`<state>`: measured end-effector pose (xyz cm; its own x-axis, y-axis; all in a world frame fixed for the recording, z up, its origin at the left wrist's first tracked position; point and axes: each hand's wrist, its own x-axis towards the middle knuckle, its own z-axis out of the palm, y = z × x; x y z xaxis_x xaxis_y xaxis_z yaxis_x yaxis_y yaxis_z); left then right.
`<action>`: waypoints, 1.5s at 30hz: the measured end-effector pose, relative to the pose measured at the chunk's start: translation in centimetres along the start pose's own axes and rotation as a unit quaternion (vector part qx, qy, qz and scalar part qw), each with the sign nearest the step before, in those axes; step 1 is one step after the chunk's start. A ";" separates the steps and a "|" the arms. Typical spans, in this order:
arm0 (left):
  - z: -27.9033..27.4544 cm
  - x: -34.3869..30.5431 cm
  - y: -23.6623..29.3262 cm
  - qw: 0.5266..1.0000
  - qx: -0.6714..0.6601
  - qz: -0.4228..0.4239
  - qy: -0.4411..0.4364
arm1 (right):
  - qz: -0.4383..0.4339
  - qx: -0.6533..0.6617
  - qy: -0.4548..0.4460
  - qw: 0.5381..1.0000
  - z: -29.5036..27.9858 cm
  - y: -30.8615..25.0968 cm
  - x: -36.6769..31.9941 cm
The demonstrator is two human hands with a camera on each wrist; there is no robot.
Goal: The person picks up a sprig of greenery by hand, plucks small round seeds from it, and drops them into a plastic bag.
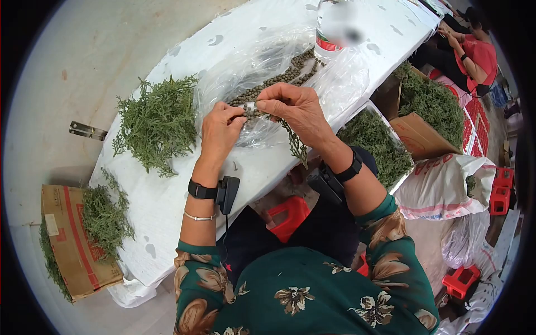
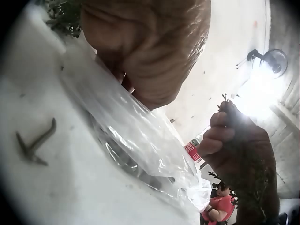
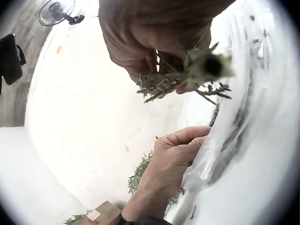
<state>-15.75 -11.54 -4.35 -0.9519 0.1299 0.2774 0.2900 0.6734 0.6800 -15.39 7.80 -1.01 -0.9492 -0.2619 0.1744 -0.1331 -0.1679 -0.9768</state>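
Small brown beads (image 1: 290,72) lie in lines on and in a clear plastic bag (image 1: 220,84) on the white-covered table. Bent fingers of the left hand (image 1: 219,133) pinch at the near end of the beads, apparently on a bead; the fingertips are partly hidden. The right hand (image 1: 300,113) holds a green sprig (image 1: 296,146) that hangs below its palm, thumb and index finger pinched together close to the left fingertips. In the right wrist view the sprig's thick stem end (image 3: 213,65) shows large; the left hand (image 3: 171,161) is at the bag's edge.
A leafy green pile (image 1: 159,123) lies left of the bag, and a clear bottle (image 1: 328,47) stands behind it. Cardboard boxes (image 1: 75,251) and a white box of greenery (image 1: 374,139) flank the table. Red stools (image 1: 290,215) stand below; another person (image 1: 480,61) sits at far right.
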 end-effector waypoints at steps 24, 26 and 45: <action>-0.8 -1.2 0.2 0.997 0.068 0.008 0.032 | 0.074 0.117 0.002 0.990 1.1 2.0 0.8; -0.9 -1.4 0.4 0.998 0.047 -0.007 0.037 | 0.076 0.123 0.009 0.990 1.0 1.8 0.7; -1.1 -1.6 0.8 0.992 0.118 0.029 -0.017 | 0.072 0.046 -0.031 0.996 1.5 1.7 0.4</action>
<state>-13.86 -11.98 -3.48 -0.9382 0.1958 0.2855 0.3176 0.8150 0.4847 -15.60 6.01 -2.41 -0.9365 -0.3480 0.0432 0.0327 -0.2093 -0.9773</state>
